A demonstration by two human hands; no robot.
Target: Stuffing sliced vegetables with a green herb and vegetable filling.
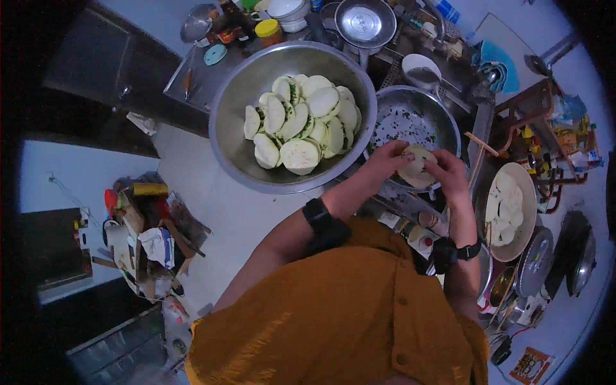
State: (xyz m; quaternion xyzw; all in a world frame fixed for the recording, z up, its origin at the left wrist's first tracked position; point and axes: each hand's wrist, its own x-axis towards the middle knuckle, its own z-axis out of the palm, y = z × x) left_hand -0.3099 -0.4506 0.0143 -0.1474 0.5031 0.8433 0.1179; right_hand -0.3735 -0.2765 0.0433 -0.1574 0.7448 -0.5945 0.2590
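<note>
Both hands hold one pale round vegetable slice (pixel 417 167), seemingly eggplant, over the near rim of a metal basin (pixel 455 126). My left hand (pixel 391 156) grips its left edge, and my right hand (pixel 448 169) grips its right side. Bits of chopped greens are scattered inside that basin. To the left, a larger stainless steel basin (pixel 231 159) contains many pale slices (pixel 301 156), paired around a green filling. A pale oval bowl (pixel 529 211) on the right contains more pale slices (pixel 504 202). Whether the held piece is single or paired, I cannot tell.
A metal pan (pixel 365 23) and a white bowl with a ladle (pixel 422 67) sit beyond the basins. A yellow-lidded jar (pixel 268 30) and a brown-handled tool (pixel 187 83) are at the back left. Wooden chopsticks (pixel 476 161) lie beside the right basin. Pot lids (pixel 535 262) stand at the right.
</note>
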